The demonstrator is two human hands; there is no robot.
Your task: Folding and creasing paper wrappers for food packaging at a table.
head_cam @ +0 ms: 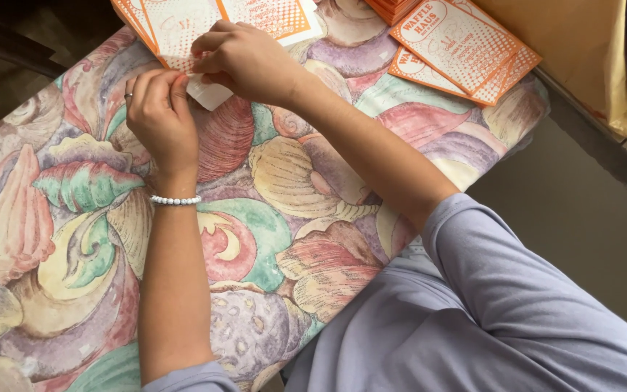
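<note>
Nearest the camera, a grey-lilac sleeve (pixel 517 305) and two bare forearms are seen reaching across a table (pixel 74 239) covered with a cloth of large painted shells. A white bead bracelet (pixel 175 199) is worn on the left wrist.

The left hand (pixel 160 120) is curled, its fingertips pinched on the near edge of the orange-and-white printed paper piece (pixel 183 33). The right hand (pixel 244 58) is closed over the same edge, just beside the left, with a white flap (pixel 208 94) showing beneath it. The piece lies flat at the far edge of the table.

The flap appears to be in the course of being folded or creased. The edge should be kept aligned before pressure is applied, and the crease run outward from the pinch.

Further off, a fanned pile of matching printed cards (pixel 466 47) and a stack of orange pieces (pixel 393 9) are set well apart to the right.
</note>
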